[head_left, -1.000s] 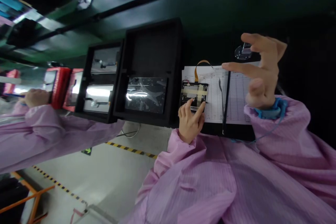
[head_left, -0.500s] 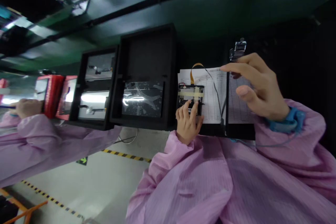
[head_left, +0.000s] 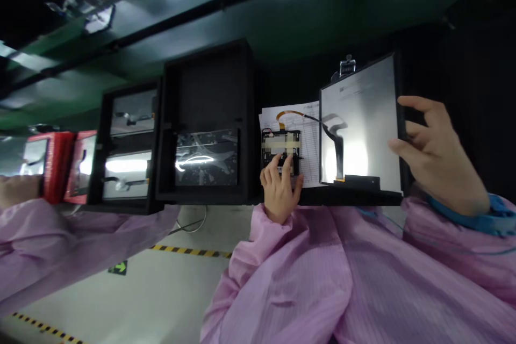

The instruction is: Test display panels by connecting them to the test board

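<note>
My right hand [head_left: 447,156] grips the right edge of a display panel [head_left: 368,118] between thumb and fingers. The panel stands tilted, its silvery back showing, over the right part of the printed sheets [head_left: 310,161]. A dark flat cable [head_left: 339,156] on its back joins an orange ribbon cable [head_left: 288,113], which runs to a small black circuit board unit [head_left: 268,145] with pale tape across it. My left hand [head_left: 278,191] lies on the lower part of that unit, fingers spread. Part of the unit is hidden under the fingers.
To the left stand a black tray [head_left: 209,91] with a film-covered screen, and another black tray [head_left: 131,143] holding two panels. Red bubble-wrapped pieces [head_left: 60,166] lie farther left, by a co-worker's sleeve [head_left: 32,231]. A metal clip [head_left: 347,66] is behind the panel.
My right hand has taken hold of the panel's edge and swung it up to the right, exposing its silvery back. My left hand stays on the board unit. The view has shifted slightly.
</note>
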`<state>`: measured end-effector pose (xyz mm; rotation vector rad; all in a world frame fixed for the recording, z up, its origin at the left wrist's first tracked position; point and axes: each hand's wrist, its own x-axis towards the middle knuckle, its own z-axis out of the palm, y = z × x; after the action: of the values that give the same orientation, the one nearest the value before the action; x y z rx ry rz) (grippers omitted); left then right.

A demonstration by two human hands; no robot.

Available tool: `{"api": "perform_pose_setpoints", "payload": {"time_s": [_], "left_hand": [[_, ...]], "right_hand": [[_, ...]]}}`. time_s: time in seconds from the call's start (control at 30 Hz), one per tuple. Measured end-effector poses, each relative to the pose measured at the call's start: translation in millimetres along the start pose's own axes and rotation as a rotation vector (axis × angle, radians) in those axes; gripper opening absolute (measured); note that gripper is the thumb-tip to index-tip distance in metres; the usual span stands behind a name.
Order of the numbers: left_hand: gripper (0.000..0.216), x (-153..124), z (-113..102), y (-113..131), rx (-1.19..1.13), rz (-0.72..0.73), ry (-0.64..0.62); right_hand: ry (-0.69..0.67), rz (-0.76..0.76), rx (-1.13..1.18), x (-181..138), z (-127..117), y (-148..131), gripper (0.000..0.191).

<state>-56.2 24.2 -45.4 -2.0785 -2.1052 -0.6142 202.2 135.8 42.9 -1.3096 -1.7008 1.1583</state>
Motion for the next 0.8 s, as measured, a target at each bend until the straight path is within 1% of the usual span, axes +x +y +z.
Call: {"api": "perform_pose_setpoints", "payload": {"time_s": [0.1,0.17,0.27,0.37,0.47,0.53,0.6,0.67,0.73,0.8], "left_hand": [[0.051,1,-1,0,0.001,-0.001,-0.007],[0.05,1,0,0,-0.002,-0.01,-0.014],[0.05,-1,1,0,-0.015,-0.021,-0.004],[0.05,-2,-1,0,-0.033,-0.03,-0.002],[0.045,6,-15,2,-0.096,-0.037,-0.061],[0.037,22,-29,4,-0.17,-0.026,-0.062],[0.03,47,-42,7,-0.229,0.01,0.009],[0.03,77,-48,8,-0.262,0.051,0.092],[0.034,106,-44,7,-0.27,0.066,0.133],[0.04,128,-33,4,-0.263,0.106,0.106]], "right_hand": [[0.042,-0.078,0.057,1,11,24,0.061],[0.052,-0.104,0.105,2,19,41,0.06],[0.01,-0.108,0.197,5,28,61,0.062],[-0.023,-0.051,0.299,7,32,70,0.064],[-0.018,0.106,0.358,6,33,64,0.063],[-0.011,0.199,0.294,5,32,55,0.064],[0.003,0.254,0.139,5,31,46,0.069],[0.024,0.258,-0.072,7,31,39,0.073],[0.038,0.236,-0.268,9,31,35,0.072],[0.046,0.208,-0.365,11,30,32,0.071]]}}
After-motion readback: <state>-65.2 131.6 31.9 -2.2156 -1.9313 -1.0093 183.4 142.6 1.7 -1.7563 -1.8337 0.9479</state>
